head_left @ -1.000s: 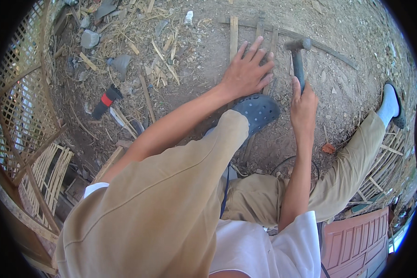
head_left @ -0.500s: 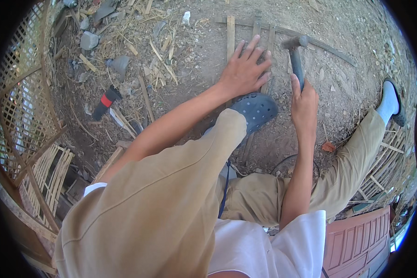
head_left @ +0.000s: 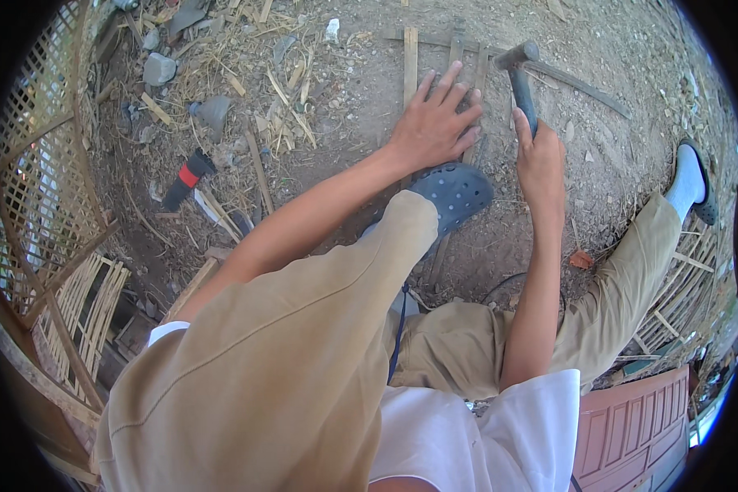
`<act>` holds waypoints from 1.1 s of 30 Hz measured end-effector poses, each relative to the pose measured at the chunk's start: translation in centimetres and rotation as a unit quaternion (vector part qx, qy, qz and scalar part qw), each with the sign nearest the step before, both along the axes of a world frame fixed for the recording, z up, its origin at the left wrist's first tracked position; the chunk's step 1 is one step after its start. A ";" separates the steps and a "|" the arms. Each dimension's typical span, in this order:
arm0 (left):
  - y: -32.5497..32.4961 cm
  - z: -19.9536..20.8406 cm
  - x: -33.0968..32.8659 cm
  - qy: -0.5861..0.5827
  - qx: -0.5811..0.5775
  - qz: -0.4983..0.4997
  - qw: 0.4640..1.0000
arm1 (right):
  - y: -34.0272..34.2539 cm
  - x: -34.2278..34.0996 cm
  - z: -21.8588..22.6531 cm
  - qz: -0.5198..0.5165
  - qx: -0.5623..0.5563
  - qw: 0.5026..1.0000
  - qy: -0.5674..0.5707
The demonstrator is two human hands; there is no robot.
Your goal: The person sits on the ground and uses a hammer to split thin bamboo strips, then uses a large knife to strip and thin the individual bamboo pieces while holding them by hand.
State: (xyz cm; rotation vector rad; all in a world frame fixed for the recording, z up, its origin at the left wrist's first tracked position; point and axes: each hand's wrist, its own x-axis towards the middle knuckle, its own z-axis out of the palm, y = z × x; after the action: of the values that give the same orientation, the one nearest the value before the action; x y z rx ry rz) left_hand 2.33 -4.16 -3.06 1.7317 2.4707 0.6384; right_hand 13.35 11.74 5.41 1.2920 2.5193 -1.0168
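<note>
My left hand lies palm down with fingers spread over narrow wooden slats; it presses on them rather than gripping. A pale slat and a greyer slat stick out beyond my fingers. Across their far ends runs a long thin dark strip. To the right, my right hand is closed around the handle of a hammer, its head pointing away from me and above the ground. A dark clog on my foot rests on the slats just nearer than my left hand.
A dark object with a red band lies on the dirt at left, near a grey stone and scattered wood scraps. A lattice panel stands at far left. Bamboo slatting and a reddish panelled door lie at right.
The hammer has moved slightly away from me, its head now a little farther and left, and my right forearm has shifted slightly right. My left hand stays in place.
</note>
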 end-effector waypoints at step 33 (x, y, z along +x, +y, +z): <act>0.1 -0.3 0.0 0.004 0.014 0.001 1.000 | -3.8 -1.7 -1.2 -0.055 0.024 0.962 0.268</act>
State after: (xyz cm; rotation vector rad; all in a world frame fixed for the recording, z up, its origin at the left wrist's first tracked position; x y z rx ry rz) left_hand 2.38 -4.06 -3.36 1.7445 2.4804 0.6701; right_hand 11.66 7.96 4.22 1.3232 2.8890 -1.5150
